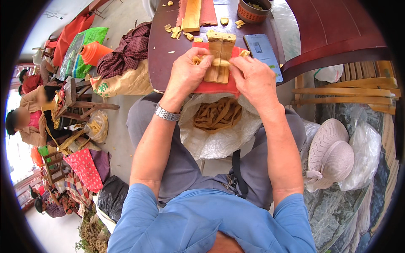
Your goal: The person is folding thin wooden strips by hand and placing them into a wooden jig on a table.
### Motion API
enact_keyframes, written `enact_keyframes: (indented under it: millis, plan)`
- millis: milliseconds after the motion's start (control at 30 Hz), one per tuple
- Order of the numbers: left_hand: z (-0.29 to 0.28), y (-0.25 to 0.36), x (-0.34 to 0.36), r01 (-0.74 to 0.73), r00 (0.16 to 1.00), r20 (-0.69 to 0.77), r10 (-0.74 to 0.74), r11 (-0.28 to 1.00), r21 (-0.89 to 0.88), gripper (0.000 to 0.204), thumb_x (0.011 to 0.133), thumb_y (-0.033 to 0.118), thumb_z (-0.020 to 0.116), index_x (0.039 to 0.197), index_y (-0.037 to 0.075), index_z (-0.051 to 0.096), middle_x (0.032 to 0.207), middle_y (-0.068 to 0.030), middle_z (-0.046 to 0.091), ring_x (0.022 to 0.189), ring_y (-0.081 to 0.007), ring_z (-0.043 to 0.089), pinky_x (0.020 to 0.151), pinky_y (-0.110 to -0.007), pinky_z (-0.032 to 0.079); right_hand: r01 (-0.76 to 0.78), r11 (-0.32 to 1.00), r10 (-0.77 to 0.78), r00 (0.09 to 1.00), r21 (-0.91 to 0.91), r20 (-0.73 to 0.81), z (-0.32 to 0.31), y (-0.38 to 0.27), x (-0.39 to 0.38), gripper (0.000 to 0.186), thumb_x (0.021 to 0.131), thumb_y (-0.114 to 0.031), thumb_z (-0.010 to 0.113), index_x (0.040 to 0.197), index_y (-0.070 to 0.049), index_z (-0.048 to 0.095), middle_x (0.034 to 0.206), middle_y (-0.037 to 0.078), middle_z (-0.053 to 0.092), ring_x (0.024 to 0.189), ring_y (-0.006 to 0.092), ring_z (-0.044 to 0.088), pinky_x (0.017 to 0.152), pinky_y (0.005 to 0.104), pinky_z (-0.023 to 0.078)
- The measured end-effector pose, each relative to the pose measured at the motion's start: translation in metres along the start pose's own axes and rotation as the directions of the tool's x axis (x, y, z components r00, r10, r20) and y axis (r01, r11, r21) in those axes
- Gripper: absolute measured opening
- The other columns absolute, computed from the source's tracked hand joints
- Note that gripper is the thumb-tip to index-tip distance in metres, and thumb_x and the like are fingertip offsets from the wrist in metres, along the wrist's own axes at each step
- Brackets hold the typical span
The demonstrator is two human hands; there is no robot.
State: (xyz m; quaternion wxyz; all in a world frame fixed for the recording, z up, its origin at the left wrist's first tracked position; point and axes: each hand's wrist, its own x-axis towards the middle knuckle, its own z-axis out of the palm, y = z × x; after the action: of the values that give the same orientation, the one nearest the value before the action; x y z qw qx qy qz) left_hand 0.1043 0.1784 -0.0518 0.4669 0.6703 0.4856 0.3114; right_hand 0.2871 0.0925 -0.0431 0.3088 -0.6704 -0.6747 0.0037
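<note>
A narrow wooden board [217,76] with a thicker crosspiece [221,37] at its far end lies on a red cloth [213,87] at the table's near edge. Across it runs a pale yellow strip [220,63], its kind unclear. My left hand [190,69], with a metal-band watch on its wrist, pinches the strip's left end between thumb and fingers. At the other end my right hand [255,78] grips it with fingertips closed. Below, between my knees, an open white woven sack [211,145] holds a heap of yellow-brown strips [217,114].
Yellow chips [175,31], a phone [263,52], a round pot [254,10] and a wooden bar [192,14] lie on the dark red table [162,50]. A red chair [337,25] and a hat [331,154] are at right. People [31,118] sit among stools at left.
</note>
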Motion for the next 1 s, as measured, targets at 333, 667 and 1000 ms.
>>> enact_keyframes:
  millis: [333,667,1000]
  plan:
    - [-0.029,0.014,-0.016,0.298,0.942,0.334,-0.033,0.536,-0.790,0.036,0.106,0.023,0.051,0.132,-0.001,0.056,0.106,-0.0067,0.068,0.077,-0.0073,0.059,0.072,-0.024,0.052,-0.617,-0.055,0.261,0.750,0.785,0.608,-0.029,-0.007,-0.007,0.031,0.105,-0.028,0.054,0.120,-0.001,0.058,0.098,0.010,0.069,0.085,0.0175,0.068,0.075,0.0311,0.057]
    - [-0.035,0.011,-0.017,0.297,0.951,0.302,-0.069,0.483,-0.824,0.025,0.101,0.011,0.057,0.123,0.000,0.055,0.118,-0.0158,0.066,0.100,-0.0223,0.069,0.086,-0.031,0.058,-0.622,-0.241,0.138,0.738,0.745,0.661,-0.027,-0.011,-0.004,0.030,0.107,-0.027,0.049,0.125,-0.002,0.051,0.104,0.013,0.070,0.088,0.0194,0.070,0.079,0.0341,0.058]
    - [-0.036,-0.003,-0.009,0.062,0.998,0.033,-0.052,0.822,-0.565,0.015,0.097,0.010,0.066,0.109,0.002,0.059,0.094,-0.0039,0.066,0.083,-0.0108,0.064,0.073,-0.024,0.052,-0.515,-0.235,0.189,0.808,0.825,0.558,-0.029,-0.009,-0.012,0.032,0.104,-0.024,0.057,0.128,-0.004,0.049,0.098,0.009,0.065,0.084,0.0146,0.064,0.076,0.0294,0.054]
